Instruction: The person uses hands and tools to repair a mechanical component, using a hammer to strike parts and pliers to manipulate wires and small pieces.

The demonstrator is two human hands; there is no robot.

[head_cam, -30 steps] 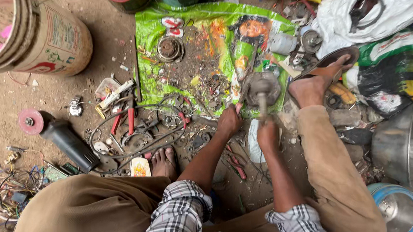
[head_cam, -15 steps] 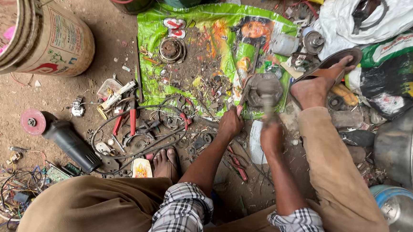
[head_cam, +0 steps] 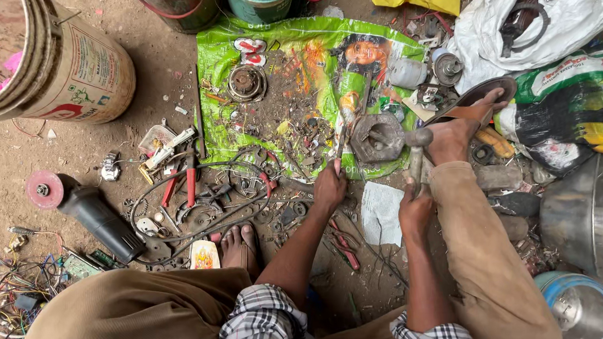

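Left hand (head_cam: 330,186) clamped round a thin chisel-like rod (head_cam: 342,140), tip set against the grey metal housing (head_cam: 376,137), which lies on the green plastic sheet (head_cam: 268,88) spread on the ground. The rod's long axis runs from the fist up and slightly right, pointing away from the person into the housing.

Right hand (head_cam: 415,208) gripped on the hammer (head_cam: 417,145) handle, head just right of the housing, beside the sandalled foot (head_cam: 462,121).

Risks, as I judge them: a glancing blow could strike the left knuckles or the foot; the unclamped housing could skid.
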